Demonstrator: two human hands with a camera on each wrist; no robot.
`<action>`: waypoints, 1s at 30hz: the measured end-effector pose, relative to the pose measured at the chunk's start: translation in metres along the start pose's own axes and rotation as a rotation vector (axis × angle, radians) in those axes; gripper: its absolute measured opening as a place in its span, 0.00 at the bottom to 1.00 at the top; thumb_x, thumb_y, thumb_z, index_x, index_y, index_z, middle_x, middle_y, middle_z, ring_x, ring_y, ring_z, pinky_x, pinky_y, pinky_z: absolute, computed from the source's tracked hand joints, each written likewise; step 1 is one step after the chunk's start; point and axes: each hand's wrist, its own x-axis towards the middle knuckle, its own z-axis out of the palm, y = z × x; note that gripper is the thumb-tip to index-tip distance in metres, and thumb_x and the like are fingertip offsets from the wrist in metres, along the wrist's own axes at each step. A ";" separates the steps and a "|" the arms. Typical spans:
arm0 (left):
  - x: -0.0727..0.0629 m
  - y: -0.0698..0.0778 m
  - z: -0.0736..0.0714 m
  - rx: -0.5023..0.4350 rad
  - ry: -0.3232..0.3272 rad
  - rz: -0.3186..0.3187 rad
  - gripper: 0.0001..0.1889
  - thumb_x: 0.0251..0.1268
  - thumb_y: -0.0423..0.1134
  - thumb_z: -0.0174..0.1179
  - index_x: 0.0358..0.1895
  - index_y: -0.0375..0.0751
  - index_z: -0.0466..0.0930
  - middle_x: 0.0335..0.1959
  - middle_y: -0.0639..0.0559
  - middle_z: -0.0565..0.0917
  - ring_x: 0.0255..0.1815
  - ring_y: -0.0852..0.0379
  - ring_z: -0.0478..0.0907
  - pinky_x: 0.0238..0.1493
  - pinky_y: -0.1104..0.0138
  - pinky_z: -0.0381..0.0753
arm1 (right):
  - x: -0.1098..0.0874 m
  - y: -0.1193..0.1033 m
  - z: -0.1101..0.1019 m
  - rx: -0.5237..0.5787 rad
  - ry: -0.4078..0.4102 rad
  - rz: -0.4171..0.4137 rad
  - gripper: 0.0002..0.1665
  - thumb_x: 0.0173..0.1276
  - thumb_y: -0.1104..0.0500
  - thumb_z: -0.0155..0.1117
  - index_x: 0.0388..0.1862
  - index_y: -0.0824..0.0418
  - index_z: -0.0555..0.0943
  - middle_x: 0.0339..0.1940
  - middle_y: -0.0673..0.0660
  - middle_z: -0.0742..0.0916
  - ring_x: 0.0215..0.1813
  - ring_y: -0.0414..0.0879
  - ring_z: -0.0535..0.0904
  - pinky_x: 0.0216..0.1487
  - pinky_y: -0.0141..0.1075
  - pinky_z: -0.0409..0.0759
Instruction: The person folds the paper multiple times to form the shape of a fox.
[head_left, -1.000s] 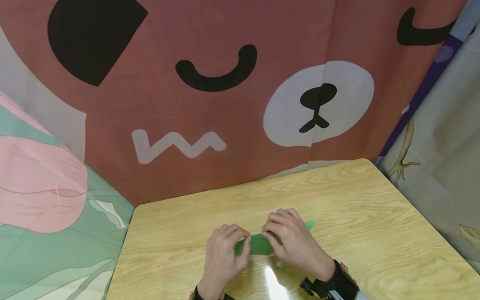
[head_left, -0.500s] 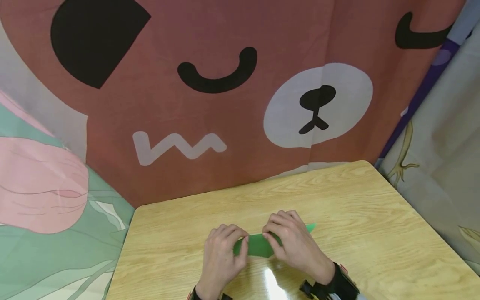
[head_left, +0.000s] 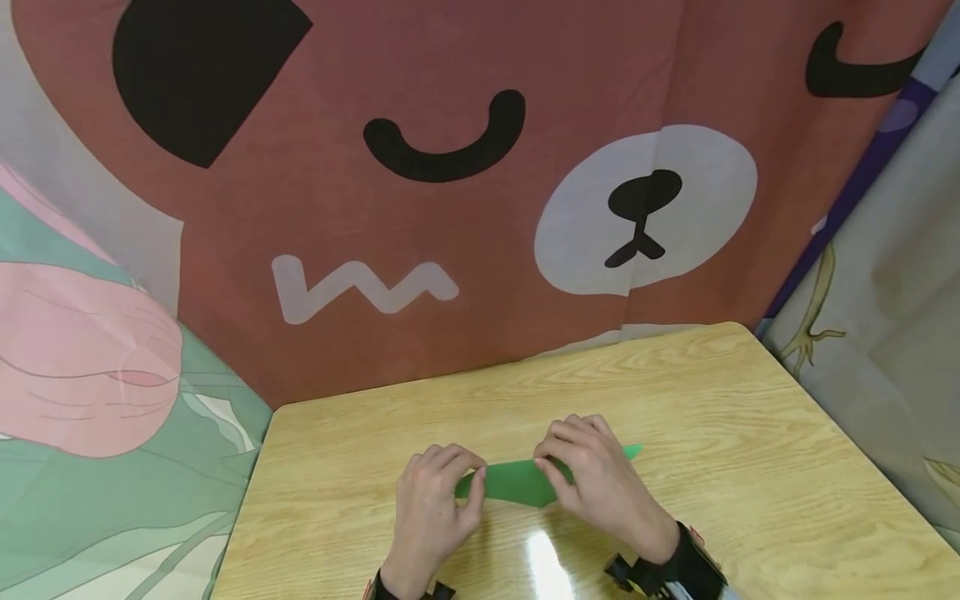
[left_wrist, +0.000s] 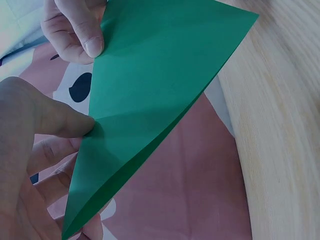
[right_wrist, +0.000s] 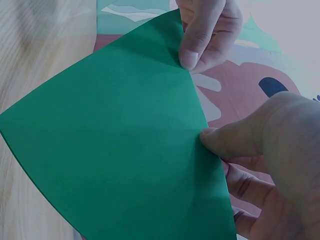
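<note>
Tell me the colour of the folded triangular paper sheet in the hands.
The folded paper sheet is plain green, showing best in the right wrist view.

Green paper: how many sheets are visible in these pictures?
1: a folded green paper sheet, pinched by the left hand and right hand over the wood-grain table. Another could be hidden between its layers.

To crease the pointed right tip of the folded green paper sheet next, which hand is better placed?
Probably the right hand: it pinches the folded green paper sheet nearer that tip; the left hand pinches nearer the other end.
</note>
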 end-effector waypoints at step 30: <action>0.000 -0.005 -0.004 0.003 0.031 -0.015 0.05 0.59 0.38 0.75 0.31 0.55 0.89 0.32 0.63 0.89 0.32 0.63 0.81 0.32 0.70 0.77 | 0.000 0.011 -0.011 -0.004 0.009 0.037 0.08 0.65 0.59 0.80 0.35 0.46 0.89 0.33 0.36 0.83 0.38 0.34 0.76 0.48 0.40 0.72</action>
